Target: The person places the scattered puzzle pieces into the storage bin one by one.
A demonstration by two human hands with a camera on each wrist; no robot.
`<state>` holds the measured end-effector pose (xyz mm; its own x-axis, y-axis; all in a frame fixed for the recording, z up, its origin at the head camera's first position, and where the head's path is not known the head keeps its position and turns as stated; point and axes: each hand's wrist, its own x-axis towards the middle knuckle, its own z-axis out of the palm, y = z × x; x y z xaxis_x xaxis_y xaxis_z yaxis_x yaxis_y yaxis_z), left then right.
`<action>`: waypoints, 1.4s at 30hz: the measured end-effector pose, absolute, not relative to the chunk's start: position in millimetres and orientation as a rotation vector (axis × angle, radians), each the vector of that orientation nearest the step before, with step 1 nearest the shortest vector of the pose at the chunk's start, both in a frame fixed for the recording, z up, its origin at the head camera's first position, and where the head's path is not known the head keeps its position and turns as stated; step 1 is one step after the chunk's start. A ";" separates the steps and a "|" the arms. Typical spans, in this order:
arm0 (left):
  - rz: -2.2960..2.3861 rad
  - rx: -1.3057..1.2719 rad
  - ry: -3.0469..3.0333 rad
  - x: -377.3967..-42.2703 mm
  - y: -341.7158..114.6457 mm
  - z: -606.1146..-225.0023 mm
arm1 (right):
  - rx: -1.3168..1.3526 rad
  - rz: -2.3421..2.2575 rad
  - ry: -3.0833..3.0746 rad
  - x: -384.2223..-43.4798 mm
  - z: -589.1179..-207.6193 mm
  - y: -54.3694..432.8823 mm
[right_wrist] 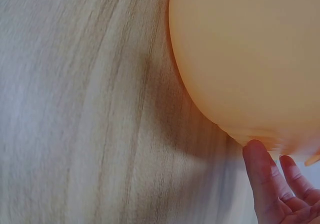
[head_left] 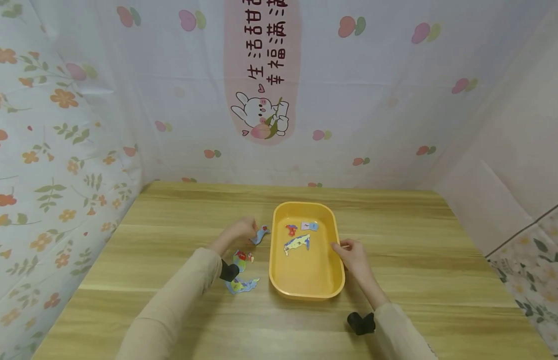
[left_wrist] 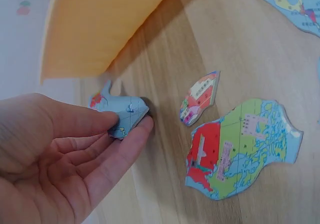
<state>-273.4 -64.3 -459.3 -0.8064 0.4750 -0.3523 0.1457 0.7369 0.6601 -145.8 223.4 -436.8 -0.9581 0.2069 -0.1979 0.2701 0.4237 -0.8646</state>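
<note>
My left hand (head_left: 245, 230) pinches a blue map puzzle piece (left_wrist: 127, 115) between thumb and fingers, just left of the yellow tray (head_left: 306, 277). The piece has a patch of red at one end. On the tray's right side, my right hand (head_left: 354, 255) grips the rim, thumb over the edge and fingers along the outer wall; the right wrist view shows fingertips (right_wrist: 256, 149) against that wall. Inside the tray lie a yellow-and-blue map piece (head_left: 297, 243), a small red piece (head_left: 291, 230) and a pink-and-blue piece (head_left: 309, 226).
Near my left wrist, a green-and-red map piece (left_wrist: 235, 149) lies on the wooden table (head_left: 418, 250) beside a small red-and-white piece (left_wrist: 200, 98). A blue-and-yellow piece (head_left: 243, 285) is closer to me. Patterned cloth (head_left: 171, 100) hangs behind the table and at its left.
</note>
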 end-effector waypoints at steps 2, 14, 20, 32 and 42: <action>0.890 0.515 2.401 -297.3 -71.4 -492.2 | 0.439 -1.600 2.591 -146.0 -436.8 224.1; 0.975 0.370 2.328 -329.7 -86.9 -514.8 | 0.452 -1.574 2.585 -145.8 -437.1 224.9; 1.056 0.418 2.311 -339.7 -89.2 -506.3 | 0.434 -1.596 2.584 -145.5 -439.3 225.6; 1.200 0.328 2.332 -259.7 -44.9 -374.8 | 0.437 -1.584 2.585 -144.6 -435.9 225.2; 1.245 0.387 2.252 -256.0 -1.3 -368.6 | 0.449 -1.570 2.615 -146.6 -438.8 225.2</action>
<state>-256.0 -1.3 -368.6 -0.8167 0.4852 -0.3125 -0.0065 0.5337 0.8456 -146.6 225.2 -438.8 -0.9560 0.2170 -0.1973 0.2762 0.4395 -0.8547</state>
